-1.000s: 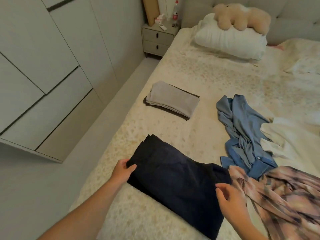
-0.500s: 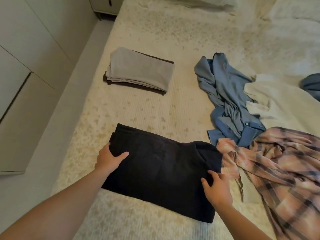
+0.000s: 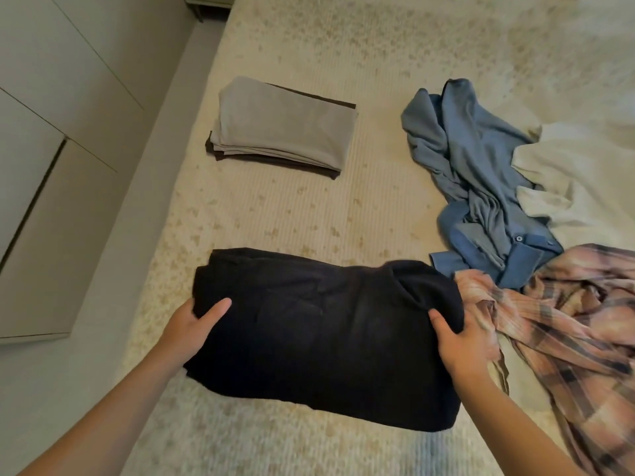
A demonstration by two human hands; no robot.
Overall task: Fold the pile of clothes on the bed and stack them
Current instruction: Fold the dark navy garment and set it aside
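Observation:
A folded black garment (image 3: 326, 334) lies near the bed's front edge. My left hand (image 3: 192, 329) grips its left end, thumb on top and fingers tucked under. At the right end, my right hand (image 3: 464, 341) holds the cloth the same way. Farther back lies a stack (image 3: 281, 127) of folded clothes, grey on top and dark brown beneath. Unfolded clothes lie to the right: a blue shirt (image 3: 481, 187), a cream garment (image 3: 584, 180) and a pink plaid shirt (image 3: 577, 341).
The bed (image 3: 343, 46) has a cream patterned cover. Its left edge drops to a pale floor strip (image 3: 113, 269) beside white wardrobe doors (image 3: 51, 97). A nightstand's foot shows at the top left.
Both hands have closed on the black garment's ends, thumbs now on top. The view has tilted down and moved closer, so the pillow and headboard are out of frame.

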